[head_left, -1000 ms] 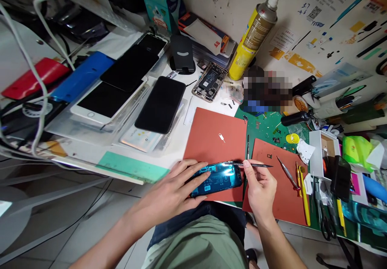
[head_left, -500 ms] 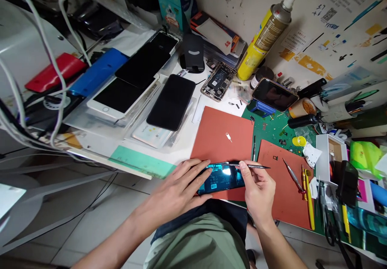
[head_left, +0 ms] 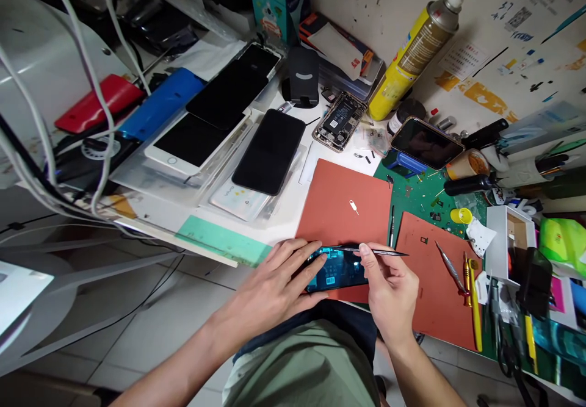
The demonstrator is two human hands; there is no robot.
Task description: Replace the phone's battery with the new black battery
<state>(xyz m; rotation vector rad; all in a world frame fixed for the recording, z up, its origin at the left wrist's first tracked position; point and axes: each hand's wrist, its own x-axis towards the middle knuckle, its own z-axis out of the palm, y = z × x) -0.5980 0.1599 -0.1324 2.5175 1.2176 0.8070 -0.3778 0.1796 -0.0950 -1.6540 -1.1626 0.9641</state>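
Note:
A phone [head_left: 341, 270] with blue-tinted inner parts showing lies across the near edge of a reddish-brown mat [head_left: 344, 202]. My left hand [head_left: 279, 279] grips its left end, fingers over the top and thumb along the near side. In my right hand [head_left: 389, 285], thumb and fingers pinch slim dark tweezers [head_left: 384, 252], laid along the phone's far edge. One pointed end sticks out to the right; the other end's exact contact is hard to see. Beyond the phone, a SIM eject pin [head_left: 353, 207] rests on the mat.
Right of the phone, a second mat [head_left: 442, 309] carries a screwdriver [head_left: 451, 266] and a yellow brush [head_left: 475, 303]. Several phones, among them a black one [head_left: 269, 152], and an opened phone [head_left: 340, 121] lie behind. A yellow spray can [head_left: 407, 59] stands at the wall.
The view has shifted slightly, moving the bench to the right in the picture. Both hands keep their hold on the phone and tweezers, with the right fingers barely moved.

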